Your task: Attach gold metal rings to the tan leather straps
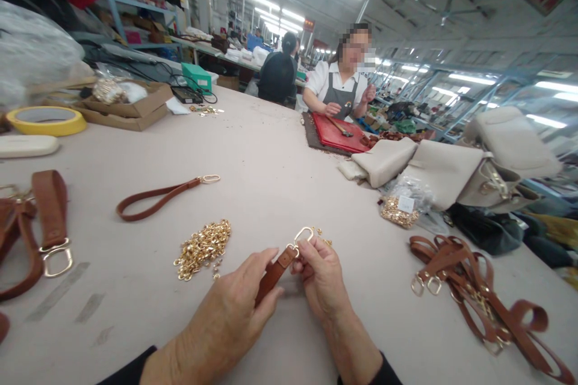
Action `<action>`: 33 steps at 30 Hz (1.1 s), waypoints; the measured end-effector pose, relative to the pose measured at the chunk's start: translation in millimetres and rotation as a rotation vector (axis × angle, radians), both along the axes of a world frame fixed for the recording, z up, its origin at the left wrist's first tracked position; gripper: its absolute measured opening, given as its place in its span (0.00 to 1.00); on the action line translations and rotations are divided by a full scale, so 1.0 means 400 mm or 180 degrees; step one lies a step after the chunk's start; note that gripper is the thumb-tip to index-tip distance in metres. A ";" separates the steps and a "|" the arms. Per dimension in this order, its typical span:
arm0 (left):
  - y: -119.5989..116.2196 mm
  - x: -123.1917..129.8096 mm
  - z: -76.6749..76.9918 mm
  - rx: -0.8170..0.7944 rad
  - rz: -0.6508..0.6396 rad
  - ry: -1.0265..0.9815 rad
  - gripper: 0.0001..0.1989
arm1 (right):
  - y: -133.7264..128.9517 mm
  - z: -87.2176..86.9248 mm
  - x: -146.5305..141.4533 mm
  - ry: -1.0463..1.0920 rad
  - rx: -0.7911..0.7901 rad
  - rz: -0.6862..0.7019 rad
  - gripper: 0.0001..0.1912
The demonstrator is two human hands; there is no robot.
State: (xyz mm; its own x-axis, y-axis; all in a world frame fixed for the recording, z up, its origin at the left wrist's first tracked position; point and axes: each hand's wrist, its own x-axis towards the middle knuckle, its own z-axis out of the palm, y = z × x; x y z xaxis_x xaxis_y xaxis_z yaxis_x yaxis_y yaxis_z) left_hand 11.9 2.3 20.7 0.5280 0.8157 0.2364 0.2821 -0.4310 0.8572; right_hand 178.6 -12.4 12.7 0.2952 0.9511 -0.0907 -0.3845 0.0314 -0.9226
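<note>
A brown leather strap (273, 277) lies between the thumb and fingers of my left hand (235, 301). At its upper end hangs a gold metal clasp (304, 233), an oblong ring joined to the strap by a smaller ring. My right hand (323, 274) pinches this clasp near its lower side. Both hands are held close together over the table, and part of the strap is hidden by the left fingers. Just left of them is a pile of small gold metal pieces (204, 248). A few more gold bits (326, 242) show behind my right hand.
A looped brown strap (156, 198) lies ahead on the left. More straps rest at far left (49, 210) and in a heap on the right (478, 295). Yellow tape (45, 127) and a cardboard box (130, 109) stand back left. Opposite, a co-worker (341, 87) is at a red board (336, 132).
</note>
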 end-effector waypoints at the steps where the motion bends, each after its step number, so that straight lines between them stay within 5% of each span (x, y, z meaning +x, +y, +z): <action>1: 0.001 0.000 0.004 0.0011 -0.0021 0.0044 0.20 | 0.000 0.001 -0.001 -0.0028 0.0006 -0.0050 0.16; 4: 0.002 0.003 0.024 -0.0339 -0.0145 0.0102 0.15 | 0.002 0.003 -0.001 -0.0098 0.0019 -0.0170 0.17; 9: 0.004 0.020 0.040 -0.2531 -0.0677 -0.0530 0.15 | 0.001 0.008 -0.001 -0.0071 -0.0049 -0.0204 0.18; 12: 0.004 0.026 0.039 -0.3088 -0.0816 -0.1108 0.12 | -0.001 0.010 -0.003 -0.0024 -0.0096 -0.0144 0.17; 33: 0.004 0.028 0.041 -0.3283 -0.0798 -0.1329 0.11 | 0.005 -0.003 -0.001 0.0197 -0.0137 -0.0032 0.16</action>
State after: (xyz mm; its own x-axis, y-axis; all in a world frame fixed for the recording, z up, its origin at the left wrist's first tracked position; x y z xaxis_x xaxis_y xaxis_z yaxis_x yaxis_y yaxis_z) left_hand 22.9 4.0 36.9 0.7410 0.6055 -0.2902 -0.1028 0.5294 0.8421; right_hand 178.4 -10.2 11.6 0.2972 0.9430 -0.1499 -0.4408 -0.0038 -0.8976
